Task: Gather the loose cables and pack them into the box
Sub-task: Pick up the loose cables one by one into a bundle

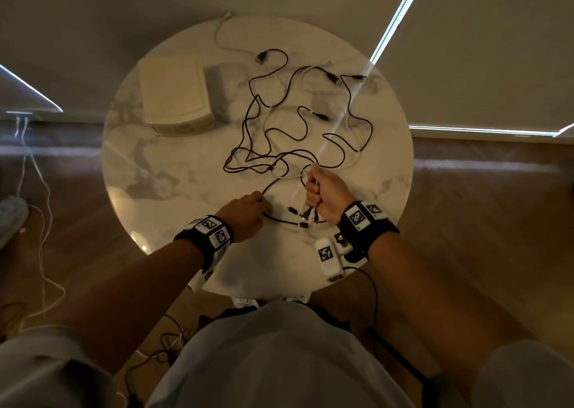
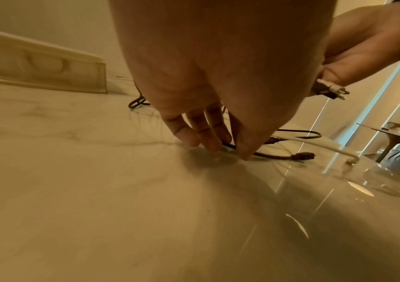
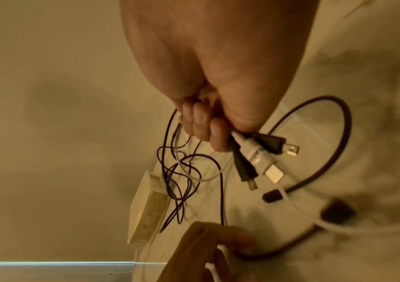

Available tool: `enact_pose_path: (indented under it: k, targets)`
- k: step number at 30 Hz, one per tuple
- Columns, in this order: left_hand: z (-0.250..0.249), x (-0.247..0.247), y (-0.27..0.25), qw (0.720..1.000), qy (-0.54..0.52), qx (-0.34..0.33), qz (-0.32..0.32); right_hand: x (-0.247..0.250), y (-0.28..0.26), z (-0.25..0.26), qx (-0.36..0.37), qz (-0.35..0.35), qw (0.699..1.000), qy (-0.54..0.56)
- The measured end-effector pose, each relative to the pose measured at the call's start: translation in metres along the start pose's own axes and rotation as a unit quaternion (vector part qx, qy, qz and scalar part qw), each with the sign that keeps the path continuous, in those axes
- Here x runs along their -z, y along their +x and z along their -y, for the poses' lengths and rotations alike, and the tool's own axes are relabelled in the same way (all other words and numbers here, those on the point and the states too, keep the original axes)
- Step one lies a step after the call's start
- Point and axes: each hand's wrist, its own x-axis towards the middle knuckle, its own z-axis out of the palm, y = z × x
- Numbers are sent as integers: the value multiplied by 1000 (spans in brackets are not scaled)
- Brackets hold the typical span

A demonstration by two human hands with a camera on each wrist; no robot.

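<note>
Cables (image 1: 298,122), black and white, sprawled in a loose tangle over the centre of the round marble table (image 1: 174,171), strands running mostly from 12 toward 6 o'clock. Several plug ends bunched in the right hand (image 1: 323,190) at 5 o'clock of the tangle, grip clamped fist-tight round them, connectors (image 3: 266,152) jutting below the fist. One black cable (image 2: 273,156) lying flat at 6 o'clock, long axis from 9 to 3 o'clock, pinched against the table by the left hand (image 1: 245,218), fingertips (image 2: 214,146) and thumb closed on it; left hand the nearer. Box (image 1: 174,94), cream, at 10 o'clock, well apart from both hands. Print on the white connector too blurred to read.
</note>
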Motion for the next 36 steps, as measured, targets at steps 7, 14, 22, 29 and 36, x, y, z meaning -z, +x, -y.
enact_pose_path:
  k: [7,14,22,29,36]
  targets:
    - [11,-1,-13,998,40,-28,-25,13,1,19,17,0,1000,-24]
    - [7,23,-33,978,38,-139,-150,9,-1,5,30,24,995,-95]
    - [-13,58,-32,967,-24,-154,-200,-16,-14,-12,-29,72,993,-84]
    - [-16,55,-26,969,-20,-104,-223,-17,-24,-12,-42,94,984,-145]
    - [-16,52,-25,954,47,-89,-283,-15,-32,-8,-76,124,982,-118]
